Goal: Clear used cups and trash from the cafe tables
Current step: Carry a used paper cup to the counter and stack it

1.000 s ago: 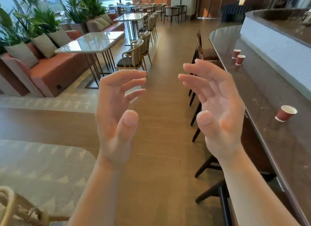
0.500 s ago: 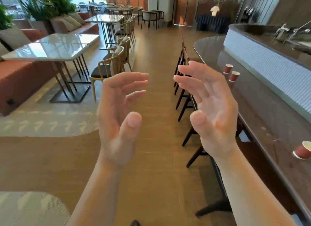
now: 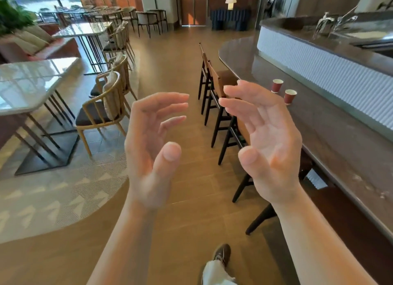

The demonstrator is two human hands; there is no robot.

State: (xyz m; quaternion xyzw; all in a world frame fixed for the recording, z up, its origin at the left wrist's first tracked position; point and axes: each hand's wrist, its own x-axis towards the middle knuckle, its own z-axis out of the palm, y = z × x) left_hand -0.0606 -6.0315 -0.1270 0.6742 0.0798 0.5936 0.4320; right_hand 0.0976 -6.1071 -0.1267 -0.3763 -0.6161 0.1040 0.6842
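Two red paper cups stand upright and close together on the dark bar counter (image 3: 331,134): the far cup (image 3: 277,86) and the near cup (image 3: 289,96). My left hand (image 3: 152,144) and my right hand (image 3: 264,138) are raised in front of me over the wooden floor, palms facing each other, fingers apart, nothing in them. The right hand's fingertips are just left of the cups in the view but short of them.
Dark bar stools (image 3: 219,106) line the counter's left side. Marble tables (image 3: 27,83) with wicker chairs (image 3: 102,112) stand at the left on a patterned rug. A wooden aisle runs between them. My shoe (image 3: 222,255) shows below. A sink tap (image 3: 327,22) is behind the counter.
I have walked forward along the aisle; the two cups are nearer. A third cup at the counter's right has left the view. Both hands keep their pose.
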